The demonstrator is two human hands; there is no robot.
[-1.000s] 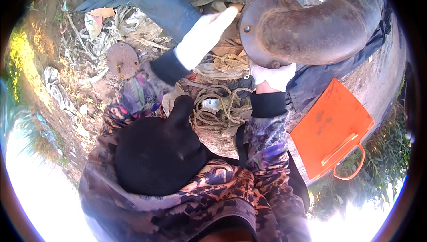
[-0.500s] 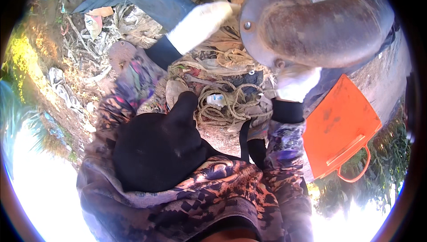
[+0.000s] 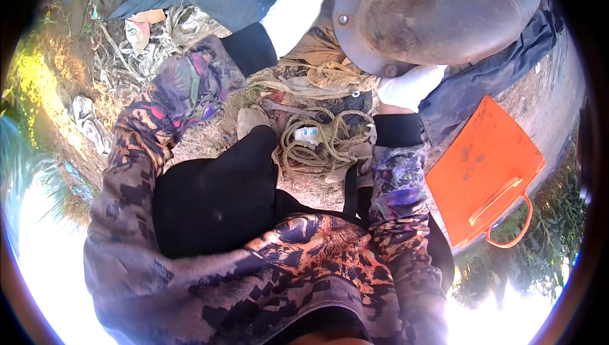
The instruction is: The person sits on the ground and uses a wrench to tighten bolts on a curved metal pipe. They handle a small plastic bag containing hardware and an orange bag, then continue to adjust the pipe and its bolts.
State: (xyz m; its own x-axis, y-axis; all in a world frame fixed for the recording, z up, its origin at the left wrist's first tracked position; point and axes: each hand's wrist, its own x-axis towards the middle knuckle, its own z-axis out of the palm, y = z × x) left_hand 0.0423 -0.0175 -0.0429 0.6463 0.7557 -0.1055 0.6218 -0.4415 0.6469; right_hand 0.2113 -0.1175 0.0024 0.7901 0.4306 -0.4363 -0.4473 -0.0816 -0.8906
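Pipe elbow (image 3: 444, 18), rusty and bolt-flanged, sits at the upper right of the frame, slightly farther left than half a second ago. The gloved left hand (image 3: 297, 16) is now higher at upper centre, fingers extended beside the flange (image 3: 353, 42), though whether it grips cannot be told; the gloved right hand (image 3: 412, 88) has risen to the flange's lower edge, its grasp likewise unclear, while coiled rope (image 3: 330, 152) stays near the middle.

Gap over tan cloth (image 3: 325, 53) between left hand (image 3: 295, 14) and right hand (image 3: 411, 87); flanged curved pipe (image 3: 447, 18) bars the way far right, orange handled panel (image 3: 485, 167) nearer the body.
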